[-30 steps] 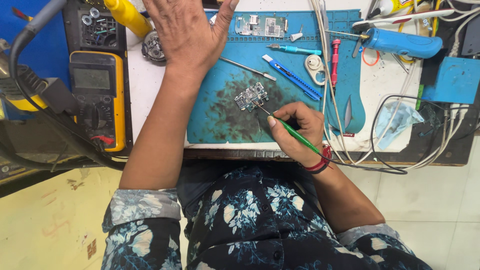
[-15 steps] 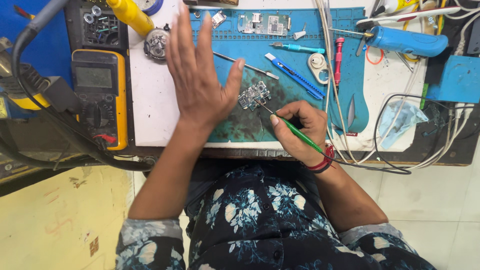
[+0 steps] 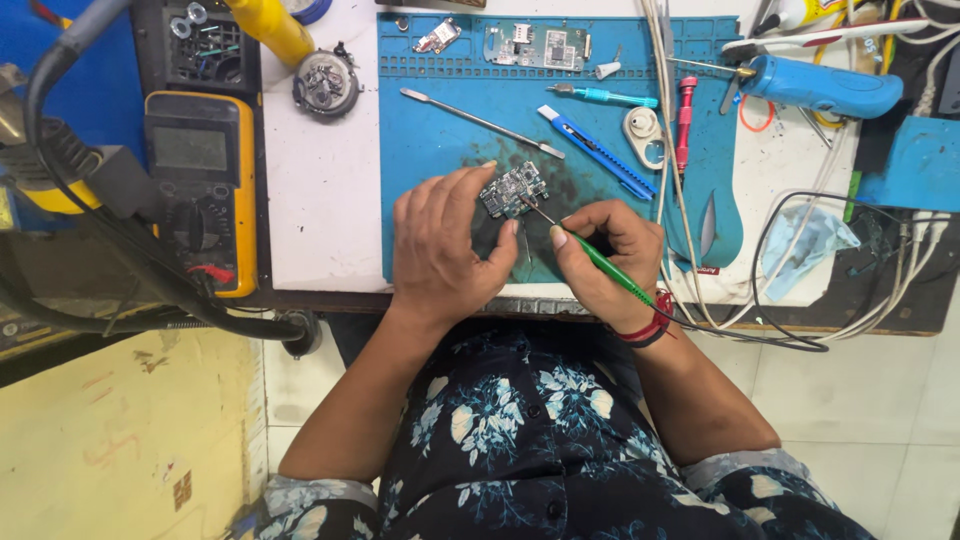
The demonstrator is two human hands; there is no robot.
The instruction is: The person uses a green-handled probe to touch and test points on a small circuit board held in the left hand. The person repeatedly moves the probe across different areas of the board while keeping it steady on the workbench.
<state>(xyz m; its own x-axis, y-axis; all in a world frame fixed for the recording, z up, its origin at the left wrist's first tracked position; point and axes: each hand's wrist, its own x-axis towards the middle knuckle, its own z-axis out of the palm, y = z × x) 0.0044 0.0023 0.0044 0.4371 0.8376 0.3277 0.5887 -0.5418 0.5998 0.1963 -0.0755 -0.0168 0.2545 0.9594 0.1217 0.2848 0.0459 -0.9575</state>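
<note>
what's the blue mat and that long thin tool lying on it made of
Blue mat: looks like matte rubber or silicone, soft-edged with moulded ridges, stained dark near the middle. Long thin tool: apparently bare metal, silvery and shiny, with flattened ends.

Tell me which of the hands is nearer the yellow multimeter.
Left. The left hand rests on the blue mat beside the small circuit board, closer to the yellow multimeter. The right hand sits farther away, holding the green tool.
</note>
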